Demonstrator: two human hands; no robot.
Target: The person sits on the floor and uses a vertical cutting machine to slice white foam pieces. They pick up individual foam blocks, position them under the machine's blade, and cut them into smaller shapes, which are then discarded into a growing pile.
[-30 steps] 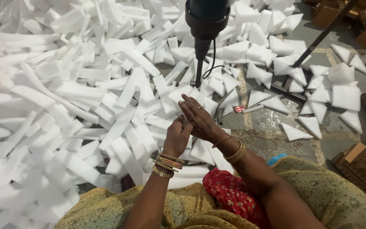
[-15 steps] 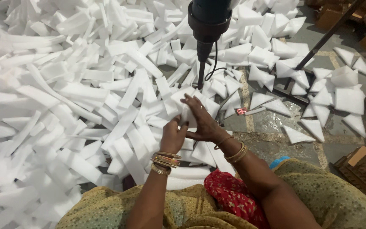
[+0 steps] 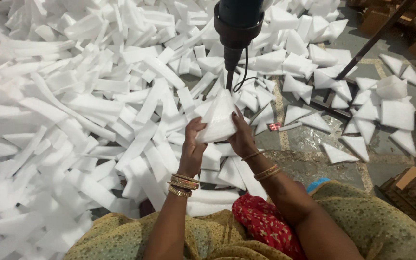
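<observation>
Both hands are raised together on one piece. The left hand (image 3: 192,147) takes the white foam triangle (image 3: 219,118) by its lower left edge, fingers closed on it; the right hand (image 3: 242,137) has its grip clamped on the lower right edge, thumb and fingers pressed to the face. The triangle stands upright between the two grips, its point uppermost.

Change noted: a second ago both hands lay lower, fingers spread among the loose pieces on the heap, with no single piece lifted clear. Half a second ago they were closing on one. The triangle is now off the heap and carried up, so that its tip sits directly under the thin rod (image 3: 229,79) of the dark tool head (image 3: 237,24) hanging above the grip. Whether tip and rod touch cannot be told from this view. In my judgement the picking step is complete and the piece is being presented to the tool.

Surroundings: to the left of the grip and beyond it lies a large pile of white foam strips (image 3: 73,120), covering most of the floor. To the right of the grip are loose foam triangles (image 3: 338,154) scattered on the bare concrete floor (image 3: 304,159), apart from one another. A black cable (image 3: 244,72) loops down beside the rod. Brown cardboard boxes (image 3: 410,188) stand at far right.
</observation>
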